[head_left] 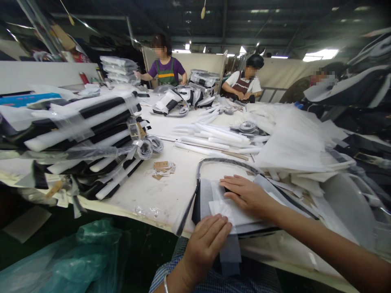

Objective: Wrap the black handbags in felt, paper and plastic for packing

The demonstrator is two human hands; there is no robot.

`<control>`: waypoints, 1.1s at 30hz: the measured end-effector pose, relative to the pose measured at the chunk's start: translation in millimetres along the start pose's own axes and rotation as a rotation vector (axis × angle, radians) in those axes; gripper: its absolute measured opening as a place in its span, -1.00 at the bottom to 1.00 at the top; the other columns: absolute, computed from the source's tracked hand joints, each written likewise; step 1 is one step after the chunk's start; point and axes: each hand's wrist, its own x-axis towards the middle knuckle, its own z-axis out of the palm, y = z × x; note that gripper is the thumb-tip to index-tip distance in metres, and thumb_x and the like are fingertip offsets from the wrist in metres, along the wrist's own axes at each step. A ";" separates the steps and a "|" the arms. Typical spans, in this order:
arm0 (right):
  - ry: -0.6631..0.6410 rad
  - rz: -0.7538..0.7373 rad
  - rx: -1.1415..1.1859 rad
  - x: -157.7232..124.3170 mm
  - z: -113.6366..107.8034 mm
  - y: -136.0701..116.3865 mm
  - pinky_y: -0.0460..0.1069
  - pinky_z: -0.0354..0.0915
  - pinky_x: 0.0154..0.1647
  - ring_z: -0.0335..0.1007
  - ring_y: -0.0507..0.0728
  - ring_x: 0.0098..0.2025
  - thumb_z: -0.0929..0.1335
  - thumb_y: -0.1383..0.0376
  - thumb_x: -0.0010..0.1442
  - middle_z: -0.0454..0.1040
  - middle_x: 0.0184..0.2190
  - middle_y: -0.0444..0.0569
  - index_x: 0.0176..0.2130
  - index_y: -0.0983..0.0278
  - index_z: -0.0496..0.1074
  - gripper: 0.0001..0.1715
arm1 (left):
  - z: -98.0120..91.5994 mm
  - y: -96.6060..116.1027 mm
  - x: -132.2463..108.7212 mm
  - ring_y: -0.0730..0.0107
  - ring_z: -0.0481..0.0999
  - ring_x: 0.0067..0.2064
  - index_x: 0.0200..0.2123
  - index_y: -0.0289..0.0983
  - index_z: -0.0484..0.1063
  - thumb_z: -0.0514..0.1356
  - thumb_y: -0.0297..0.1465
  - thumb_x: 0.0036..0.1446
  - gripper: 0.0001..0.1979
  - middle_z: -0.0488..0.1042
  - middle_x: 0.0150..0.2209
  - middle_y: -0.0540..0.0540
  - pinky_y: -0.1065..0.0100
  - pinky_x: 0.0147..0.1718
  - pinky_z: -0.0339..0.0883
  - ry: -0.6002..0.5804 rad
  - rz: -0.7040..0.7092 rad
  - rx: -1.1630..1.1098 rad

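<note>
A dark flat bag (196, 205) lies at the table's front edge, its upper face mostly covered by white tissue paper (244, 216). Its wrapped strap (226, 160) arches out beyond the far side. My right hand (249, 196) rests flat on the paper, fingers stretched out to the left. Closer to me, my left hand (207, 236) is closed over a translucent white strip (230, 248) at the bag's near edge. The strip hangs down over the edge toward my lap. My left thumb is hidden.
Stacked black bags with white rolls (82, 122) stand at left. Cardboard tags (161, 169) lie mid-table, with white foam rods (214, 136) beyond. White sheets (299, 138) are heaped at right. Two people (166, 69) work across the table; another is partly hidden at right. Green plastic (91, 248) lies below.
</note>
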 end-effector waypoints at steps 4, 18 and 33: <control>-0.239 0.020 -0.065 25.1 16.1 9.8 0.35 0.06 0.34 0.25 0.31 0.29 0.24 0.16 0.40 0.43 0.18 0.17 0.18 0.32 0.41 -0.53 | 4.1 -0.5 -2.9 0.34 0.44 0.20 0.15 -0.34 0.40 0.00 -0.56 0.39 -0.66 0.57 0.04 -0.16 0.23 0.18 0.36 0.020 -0.004 0.008; -0.013 -0.016 0.018 20.7 5.9 10.2 0.11 0.33 0.19 0.43 0.19 0.11 0.23 0.23 0.41 0.53 0.06 0.09 0.08 0.28 0.47 -0.64 | -1.9 -2.6 -1.7 0.33 0.37 0.26 0.18 -0.33 0.38 -0.06 -0.54 0.42 -0.62 0.52 0.12 -0.13 0.23 0.23 0.30 -0.049 0.022 0.004; 0.407 -0.354 -0.403 -138.0 102.1 -40.3 0.18 0.16 0.32 0.43 0.13 0.11 0.22 0.49 0.38 0.61 -0.07 -0.04 0.03 0.23 0.53 -0.61 | -2.8 -2.7 -4.0 0.22 0.38 0.24 0.22 -0.32 0.34 0.06 -0.52 0.37 -0.62 0.48 0.14 -0.22 0.10 0.18 0.37 -0.079 -0.020 -0.052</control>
